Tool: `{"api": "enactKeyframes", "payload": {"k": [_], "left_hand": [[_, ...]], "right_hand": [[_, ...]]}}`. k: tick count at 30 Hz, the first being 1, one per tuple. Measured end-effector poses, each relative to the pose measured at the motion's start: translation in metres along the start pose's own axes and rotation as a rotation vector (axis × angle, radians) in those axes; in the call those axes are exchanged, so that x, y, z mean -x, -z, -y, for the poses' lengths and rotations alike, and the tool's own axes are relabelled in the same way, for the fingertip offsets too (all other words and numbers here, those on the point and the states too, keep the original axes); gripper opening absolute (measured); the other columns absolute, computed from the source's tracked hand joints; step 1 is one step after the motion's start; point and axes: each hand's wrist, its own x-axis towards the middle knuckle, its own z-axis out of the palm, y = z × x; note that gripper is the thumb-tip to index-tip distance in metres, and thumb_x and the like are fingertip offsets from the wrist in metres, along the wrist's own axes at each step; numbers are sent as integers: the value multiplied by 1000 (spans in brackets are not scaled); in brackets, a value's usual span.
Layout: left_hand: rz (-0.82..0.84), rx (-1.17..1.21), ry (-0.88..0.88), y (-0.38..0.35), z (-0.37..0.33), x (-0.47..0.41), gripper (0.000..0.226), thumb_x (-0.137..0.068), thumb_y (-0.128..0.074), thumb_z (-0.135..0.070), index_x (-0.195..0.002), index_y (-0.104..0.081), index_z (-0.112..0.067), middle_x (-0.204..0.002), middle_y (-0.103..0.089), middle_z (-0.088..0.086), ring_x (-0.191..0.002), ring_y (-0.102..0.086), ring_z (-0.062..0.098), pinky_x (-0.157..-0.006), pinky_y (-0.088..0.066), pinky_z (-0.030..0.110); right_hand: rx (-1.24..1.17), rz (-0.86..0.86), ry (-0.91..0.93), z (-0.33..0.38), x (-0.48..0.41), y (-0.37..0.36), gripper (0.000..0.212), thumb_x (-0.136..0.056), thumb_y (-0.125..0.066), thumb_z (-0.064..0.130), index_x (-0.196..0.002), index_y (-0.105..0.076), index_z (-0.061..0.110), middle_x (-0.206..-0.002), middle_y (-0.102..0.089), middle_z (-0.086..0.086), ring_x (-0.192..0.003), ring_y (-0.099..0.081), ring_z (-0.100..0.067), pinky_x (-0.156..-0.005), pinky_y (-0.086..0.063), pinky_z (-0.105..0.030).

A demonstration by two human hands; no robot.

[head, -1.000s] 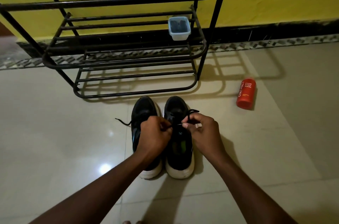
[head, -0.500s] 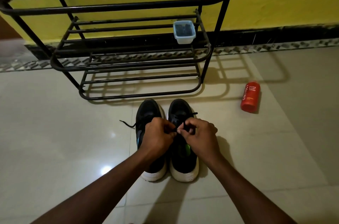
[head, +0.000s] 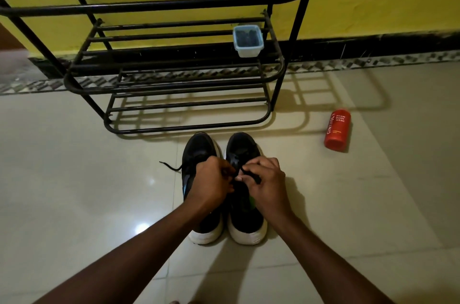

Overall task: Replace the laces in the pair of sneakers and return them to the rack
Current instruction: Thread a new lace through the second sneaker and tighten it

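Observation:
Two black sneakers with white soles stand side by side on the tiled floor, toes toward the rack: the left sneaker (head: 199,147) and the right sneaker (head: 242,147). Both hands work over the right sneaker's tongue. My left hand (head: 211,184) has its fingers curled and pinches the black lace (head: 250,175). My right hand (head: 267,184) pinches the same lace, its end lying across the fingers. A loose lace end (head: 170,166) trails left of the left sneaker. The black metal shoe rack (head: 174,79) stands just behind the sneakers against the yellow wall.
A small clear plastic box (head: 248,41) with dark contents sits on the rack's middle shelf at the right. A red body-wash bottle (head: 337,132) lies on the floor to the right of the rack. Pale tiles surround the sneakers.
Both hands have drawn closer together over the right sneaker and the lace between them has shortened. The camera has tilted slightly, shifting the rack and bottle in view.

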Motion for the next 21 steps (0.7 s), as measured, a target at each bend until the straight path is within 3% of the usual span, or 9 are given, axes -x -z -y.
{"api": "enactKeyframes", "payload": {"k": [4,7,10,14,16,19,20,21], "left_hand": [[28,-15,2,1,0,-5,18,-84,-74,5,-92,-75,-11,-82,-73,6,-73,-74,16,-66,-64,35],[63,-17,-5,5,0,-8,18,-83,-75,5,-87,-74,-12,-83,-73,6,-72,-74,15,-67,-64,34],[83,-17,-9,8,-3,-7,18,-85,-69,10,-82,-69,-8,-79,-71,8,-67,-73,18,-65,-64,37],[-143,-159,-144,15,-9,-3,22,-88,-51,11,-86,-57,-10,-79,-65,6,-69,-65,21,-64,-59,42],[-274,63,-164,20,-18,1,17,-94,-44,6,-92,-50,-10,-83,-66,8,-69,-65,26,-60,-60,39],[-211,644,-90,29,-24,-2,13,-107,-31,-7,-100,-41,-10,-76,-64,11,-66,-66,36,-61,-59,49],[-168,688,-120,33,-21,-7,14,-108,-31,-7,-99,-40,-12,-70,-57,9,-60,-60,31,-58,-55,47],[-148,563,-198,37,-13,-14,13,-106,-34,-5,-97,-41,-13,-68,-53,4,-57,-54,23,-56,-50,41]], "right_hand": [[-171,26,-104,-2,3,1,11,-78,-84,13,-88,-78,15,-93,-55,8,-99,-55,-13,-84,-49,-23],[-247,29,-103,-3,6,5,15,-78,-85,13,-89,-76,18,-95,-57,6,-96,-62,-12,-82,-52,-21],[-238,11,-131,-3,12,12,41,-76,-87,11,-112,-70,21,-108,-60,8,-100,-63,-5,-79,-53,-18],[-202,-38,-135,-10,22,11,52,-74,-86,2,-115,-63,23,-109,-61,6,-98,-63,-7,-80,-52,-16],[-215,-71,-147,-11,24,9,50,-74,-85,1,-110,-61,24,-105,-63,4,-96,-64,-8,-79,-51,-17],[-236,-98,-175,-12,27,5,44,-75,-84,1,-107,-60,20,-100,-66,4,-93,-66,-9,-78,-54,-20],[-240,-108,-184,-11,27,4,43,-76,-84,2,-108,-60,18,-99,-67,5,-92,-66,-9,-78,-54,-21],[-242,-116,-189,-11,28,4,43,-77,-84,2,-109,-60,18,-100,-67,4,-91,-66,-8,-78,-55,-22]]}}
